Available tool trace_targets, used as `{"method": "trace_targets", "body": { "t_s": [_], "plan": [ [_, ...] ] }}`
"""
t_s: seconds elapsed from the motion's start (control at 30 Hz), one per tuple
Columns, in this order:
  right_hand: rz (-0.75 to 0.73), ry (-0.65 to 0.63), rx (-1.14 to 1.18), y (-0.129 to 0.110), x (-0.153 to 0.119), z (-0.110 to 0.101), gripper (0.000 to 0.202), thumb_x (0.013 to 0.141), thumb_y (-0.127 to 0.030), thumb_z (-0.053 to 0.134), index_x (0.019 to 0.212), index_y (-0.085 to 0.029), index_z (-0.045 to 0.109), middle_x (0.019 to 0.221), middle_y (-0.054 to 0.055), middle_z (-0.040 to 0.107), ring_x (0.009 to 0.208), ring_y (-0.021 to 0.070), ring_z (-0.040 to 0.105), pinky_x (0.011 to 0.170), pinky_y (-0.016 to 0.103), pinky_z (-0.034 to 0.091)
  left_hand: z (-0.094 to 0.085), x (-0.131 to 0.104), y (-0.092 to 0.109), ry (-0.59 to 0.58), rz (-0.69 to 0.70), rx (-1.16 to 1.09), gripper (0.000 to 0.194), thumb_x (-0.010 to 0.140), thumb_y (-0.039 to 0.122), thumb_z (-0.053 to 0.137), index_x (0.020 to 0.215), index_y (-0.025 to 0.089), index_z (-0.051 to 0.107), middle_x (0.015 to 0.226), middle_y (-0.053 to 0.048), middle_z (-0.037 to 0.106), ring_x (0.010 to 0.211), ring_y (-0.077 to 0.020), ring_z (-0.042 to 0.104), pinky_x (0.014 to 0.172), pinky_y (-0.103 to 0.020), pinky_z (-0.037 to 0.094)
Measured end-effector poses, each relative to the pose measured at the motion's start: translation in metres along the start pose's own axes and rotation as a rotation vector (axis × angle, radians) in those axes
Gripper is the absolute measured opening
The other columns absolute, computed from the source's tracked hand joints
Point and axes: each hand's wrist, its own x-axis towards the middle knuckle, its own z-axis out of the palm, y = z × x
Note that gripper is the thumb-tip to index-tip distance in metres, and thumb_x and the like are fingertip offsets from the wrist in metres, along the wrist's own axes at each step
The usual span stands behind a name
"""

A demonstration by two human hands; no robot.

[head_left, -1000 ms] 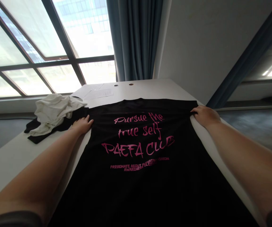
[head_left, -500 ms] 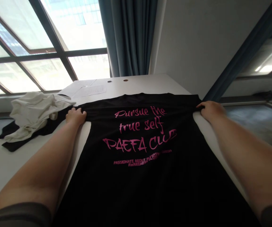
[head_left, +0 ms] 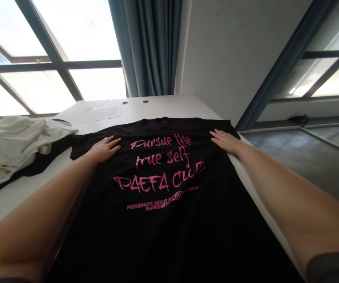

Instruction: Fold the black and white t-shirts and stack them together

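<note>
A black T-shirt [head_left: 157,239] with pink lettering lies spread out, its collar end away from me. My left hand [head_left: 106,149] rests on the cloth near the left sleeve, fingers stretched out and apart. On the other side, my right hand [head_left: 224,141] lies flat on the shirt close to the right shoulder, fingers extended. Neither hand grips the fabric. The shirt's lower end runs out of view at the bottom.
The shirt is on a white table [head_left: 184,106]. To the left sits a crumpled white garment [head_left: 16,141] on top of black cloth [head_left: 48,165]. Sheets of paper [head_left: 98,114] lie at the far left. A blue curtain [head_left: 148,47] hangs beyond the table.
Both hands have let go of the shirt's sleeve edges and moved inward, now lying open on the fabric. The left sleeve lies spread out. The view has shifted to the right.
</note>
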Motion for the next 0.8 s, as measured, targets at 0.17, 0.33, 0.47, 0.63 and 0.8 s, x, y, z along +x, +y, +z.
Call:
{"method": "trace_targets", "body": {
  "t_s": [0.17, 0.33, 0.47, 0.63, 0.8],
  "plan": [
    [-0.034, 0.07, 0.056, 0.001, -0.015, -0.002, 0.062, 0.103, -0.053, 0.041, 0.159, -0.027, 0.049, 0.168, 0.01, 0.041, 0.156, 0.0375, 0.034, 0.126, 0.061, 0.028, 0.001, -0.01, -0.011, 0.07, 0.038, -0.04, 0.065, 0.103, 0.058, 0.035, 0.159, 0.029, 0.049, 0.166, -0.005, 0.044, 0.153, -0.0299, 0.04, 0.126, -0.044, 0.03],
    [-0.18, 0.151, 0.146, -0.027, -0.076, -0.009, 0.062, 0.1, -0.048, 0.05, 0.16, -0.03, 0.047, 0.169, 0.007, 0.04, 0.161, 0.0362, 0.022, 0.129, 0.059, 0.026, -0.012, -0.072, 0.004, 0.176, 0.143, -0.047, 0.057, 0.101, 0.054, 0.039, 0.148, 0.031, 0.062, 0.165, -0.001, 0.046, 0.156, -0.0308, 0.033, 0.129, -0.048, 0.026],
    [-0.354, 0.141, 0.169, -0.069, -0.152, -0.024, 0.051, 0.099, -0.045, 0.051, 0.147, -0.032, 0.06, 0.163, 0.007, 0.048, 0.158, 0.0358, 0.03, 0.128, 0.06, 0.029, -0.035, -0.148, 0.036, 0.099, 0.291, -0.103, 0.056, 0.097, 0.057, 0.046, 0.148, 0.039, 0.061, 0.165, 0.003, 0.045, 0.157, -0.0341, 0.03, 0.129, -0.053, 0.025],
    [-0.483, 0.066, 0.193, -0.109, -0.266, -0.055, 0.03, 0.096, -0.047, 0.057, 0.116, -0.033, 0.074, 0.125, 0.011, 0.07, 0.121, 0.0338, 0.065, 0.107, 0.056, 0.054, -0.063, -0.26, 0.073, 0.013, 0.429, -0.257, 0.046, 0.094, 0.056, 0.056, 0.136, 0.042, 0.068, 0.145, -0.005, 0.062, 0.136, -0.032, 0.054, 0.119, -0.047, 0.043],
    [-0.52, -0.048, 0.236, -0.098, -0.363, -0.065, 0.028, 0.081, -0.057, 0.078, 0.104, -0.041, 0.074, 0.116, 0.007, 0.075, 0.107, 0.0354, 0.072, 0.086, 0.053, 0.064, -0.058, -0.361, 0.075, -0.117, 0.506, -0.238, 0.033, 0.078, 0.054, 0.078, 0.108, 0.041, 0.075, 0.128, -0.005, 0.07, 0.118, -0.0302, 0.065, 0.1, -0.04, 0.058]
  ]
}}
